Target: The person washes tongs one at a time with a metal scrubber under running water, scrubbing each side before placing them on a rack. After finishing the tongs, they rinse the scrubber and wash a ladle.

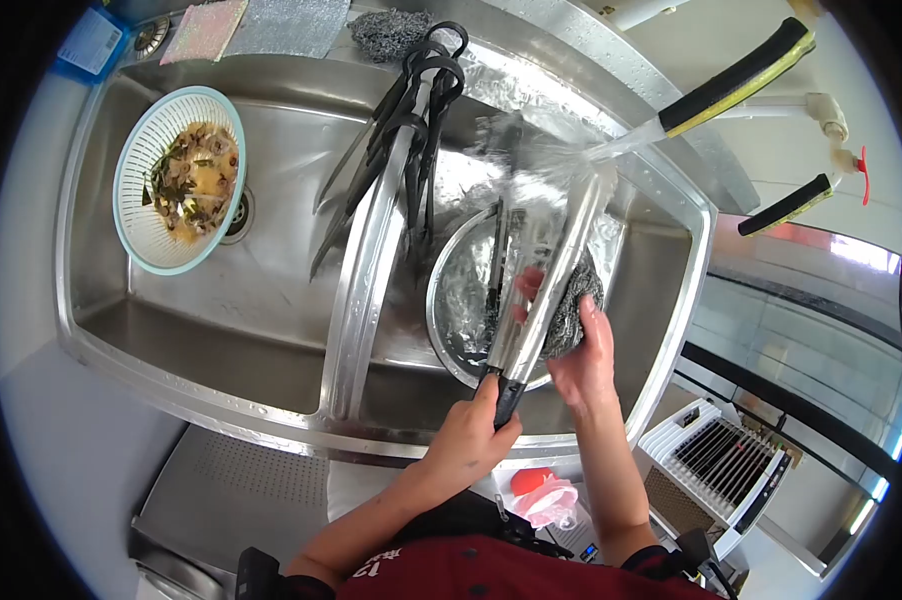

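Over the right sink basin, my left hand (471,440) is wrapped round the black handle of a long metal utensil (556,270). Water from a black and yellow hose (736,85) splashes on the utensil's upper end. My right hand (583,355) holds a grey steel wool scrubber (568,318) beside the metal, its fingers partly hidden behind it. Below them a round metal bowl (441,330) with water in it stands in the basin. Another dark, long tool (501,250) lies behind the utensil, partly hidden by spray.
Several black-handled tools (421,120) hang over the sink divider (356,330). A strainer basket (126,200) with food scraps is in the left basin, near the drain. Another scrubber (391,35) and cloths (286,25) lie on the back ledge. A heater-like appliance (721,465) stands at the lower right.
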`<control>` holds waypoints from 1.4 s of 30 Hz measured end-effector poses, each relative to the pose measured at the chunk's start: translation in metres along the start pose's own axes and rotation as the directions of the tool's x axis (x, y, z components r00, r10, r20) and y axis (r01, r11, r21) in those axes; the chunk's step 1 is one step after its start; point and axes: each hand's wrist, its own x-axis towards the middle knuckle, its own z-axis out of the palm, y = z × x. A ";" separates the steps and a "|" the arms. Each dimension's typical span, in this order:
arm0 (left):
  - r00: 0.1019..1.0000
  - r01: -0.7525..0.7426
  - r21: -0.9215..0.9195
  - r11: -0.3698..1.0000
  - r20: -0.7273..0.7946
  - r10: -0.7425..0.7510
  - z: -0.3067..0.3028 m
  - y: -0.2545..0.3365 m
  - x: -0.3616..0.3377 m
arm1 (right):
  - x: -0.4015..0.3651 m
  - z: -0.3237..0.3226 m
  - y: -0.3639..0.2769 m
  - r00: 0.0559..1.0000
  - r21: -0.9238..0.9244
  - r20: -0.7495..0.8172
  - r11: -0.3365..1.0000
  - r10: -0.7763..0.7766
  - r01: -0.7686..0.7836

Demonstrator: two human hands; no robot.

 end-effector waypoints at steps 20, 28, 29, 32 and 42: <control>0.999 0.001 0.177 0.984 -0.037 0.006 -0.005 -0.014 -0.009 | 0.029 0.006 -0.006 0.986 -0.121 -0.100 0.982 0.131 -0.143; 0.992 0.121 0.056 0.991 0.035 -0.123 -0.004 -0.011 -0.018 | 0.030 0.015 -0.006 0.984 -0.058 -0.063 0.984 0.165 -0.168; 0.991 0.125 0.049 0.991 0.035 -0.127 -0.006 -0.009 -0.016 | 0.023 0.024 -0.005 0.968 0.009 -0.140 0.978 0.209 -0.210; 0.989 0.134 0.078 0.988 0.044 -0.138 -0.004 -0.007 -0.023 | 0.070 0.022 -0.043 0.967 -0.121 -0.234 0.985 0.095 -0.126; 0.995 0.101 0.059 0.993 0.006 -0.102 -0.004 -0.016 -0.023 | 0.060 0.010 -0.024 0.975 -0.019 -0.139 0.984 0.170 -0.175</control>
